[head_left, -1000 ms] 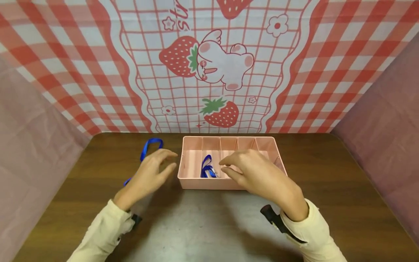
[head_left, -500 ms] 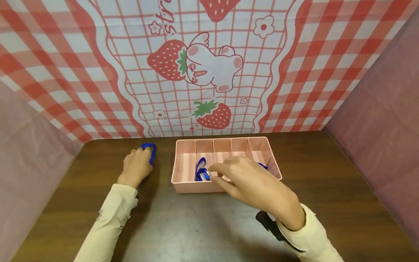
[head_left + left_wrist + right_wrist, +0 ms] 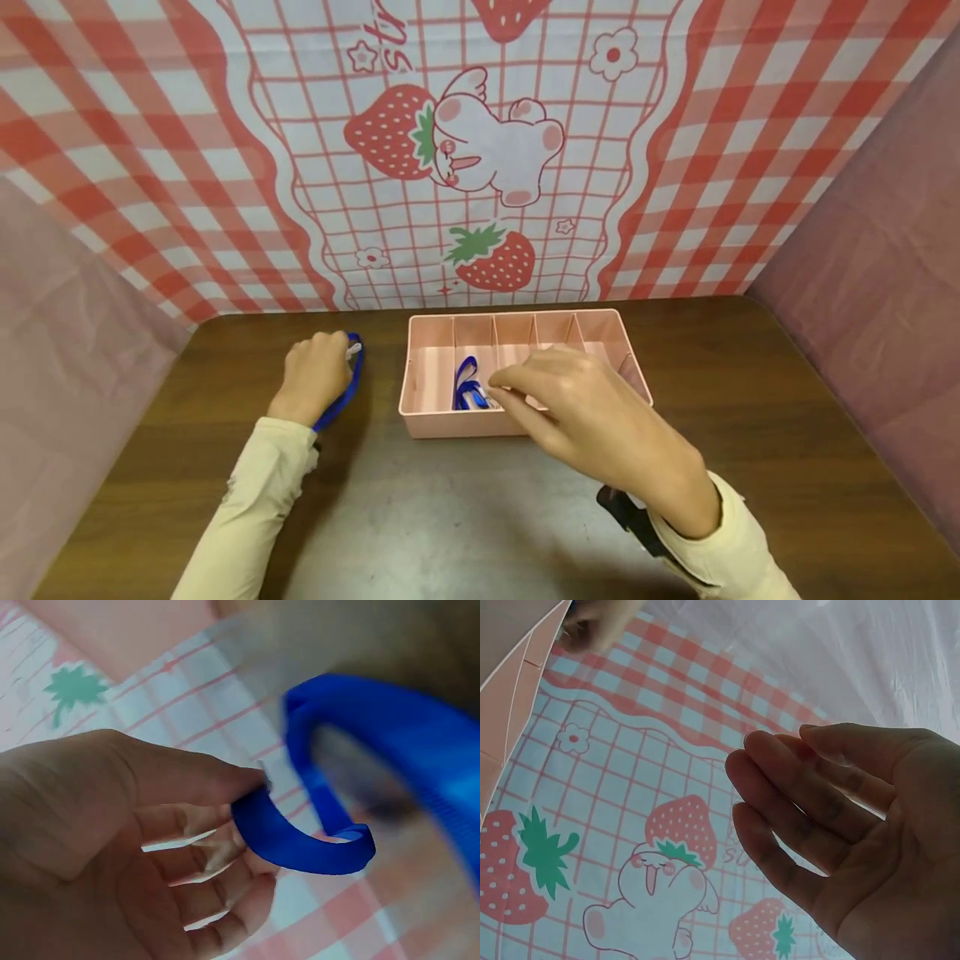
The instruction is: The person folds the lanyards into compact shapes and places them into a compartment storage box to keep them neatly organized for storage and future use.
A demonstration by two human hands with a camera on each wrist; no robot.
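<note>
My left hand is over the left part of the table, pinching a blue lanyard between thumb and fingers. The lanyard's strap curls out past the thumb in the left wrist view, and a pale clip shows beside the hand in the head view. Above the front of a pink divided box hovers my right hand, fingers loosely bent, holding nothing. In the right wrist view the palm and fingers are bare. Another blue lanyard lies folded in the box's second compartment from the left. My right hand hides part of the right-hand compartments.
The dark wooden table reaches back to a strawberry-print checked cloth hanging behind it. Pink fabric walls stand at both sides. Thin upright dividers split the box into several compartments.
My left hand moved left and down onto the blue lanyard, then took hold of it; its strap is shifted and slightly lifted. My right hand stays over the box with little movement.
</note>
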